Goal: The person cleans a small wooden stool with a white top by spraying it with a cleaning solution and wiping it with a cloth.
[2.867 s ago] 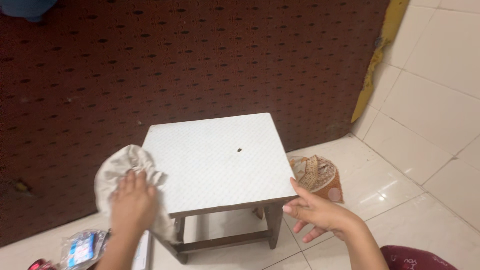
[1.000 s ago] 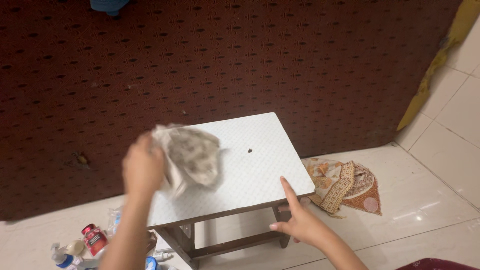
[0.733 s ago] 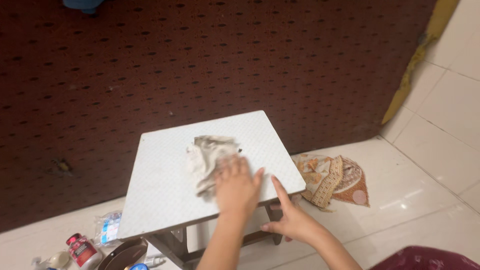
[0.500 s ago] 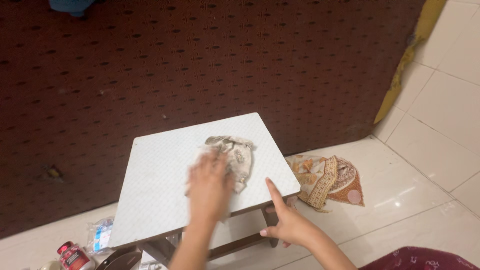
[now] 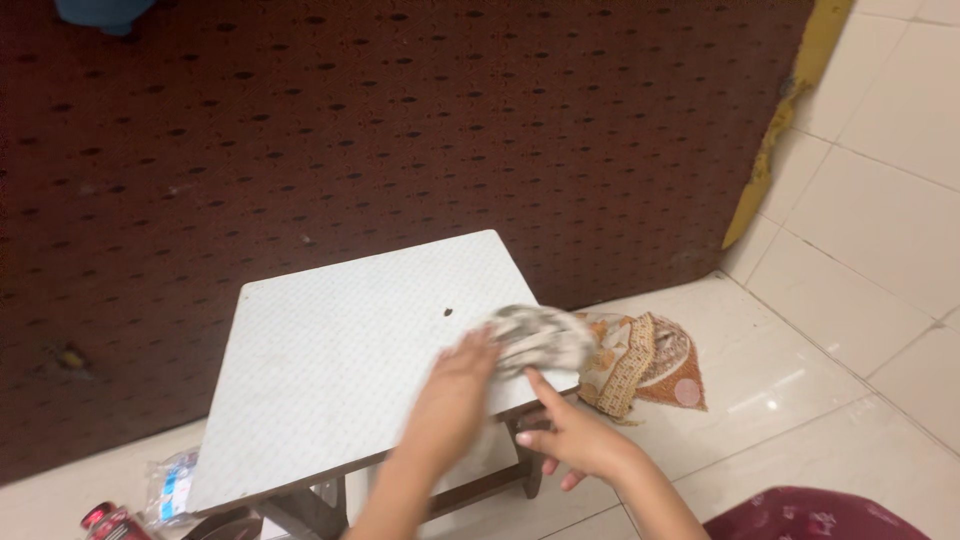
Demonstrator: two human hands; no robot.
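i looked down and saw my left hand (image 5: 452, 390) pressed flat on a crumpled grey cloth (image 5: 538, 336) near the right front corner of the small white worktop (image 5: 340, 350). its fingers were spread over the near end of the cloth, pushing it down rather than closing round it, and the rest of the cloth bunched out past the fingertips. my right hand (image 5: 575, 437) was just beside that corner, low at the edge, with its fingers open and one pointing up toward the cloth; it held nothing. to wipe well here, i judged that the left hand should stay flat and press evenly, and the right hand should steady the worktop so it did not wobble. a little dark speck (image 5: 447, 313) sat on the top, near the cloth but not touching it. the worktop stood on brown wooden legs (image 5: 310, 512) on a pale tiled floor (image 5: 860, 330). behind it lay a big dark red carpet (image 5: 400, 130) with small dots. an orange patterned cloth (image 5: 650, 360) lay on the floor to the right, and some small packets (image 5: 170, 485) lay at the left.
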